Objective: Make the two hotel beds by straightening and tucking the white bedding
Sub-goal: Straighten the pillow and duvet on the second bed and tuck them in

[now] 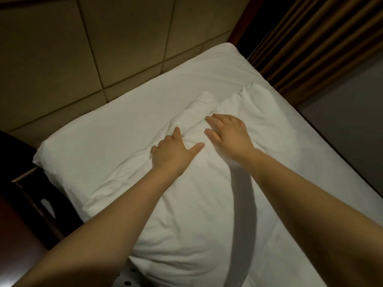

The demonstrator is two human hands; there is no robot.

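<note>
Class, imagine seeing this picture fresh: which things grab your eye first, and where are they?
The left hand and right hand rest on a rumpled white pillow at centre. Its brightness stands out against the padded headboard upper left and brown curtain upper right.

Left hand [173, 151] and right hand [229, 134] flat, fingers spread, pressing a rumpled white duvet [186, 204], white-sheeted bed [128, 119], padded headboard [87, 48], brown curtain [315, 38]
</note>
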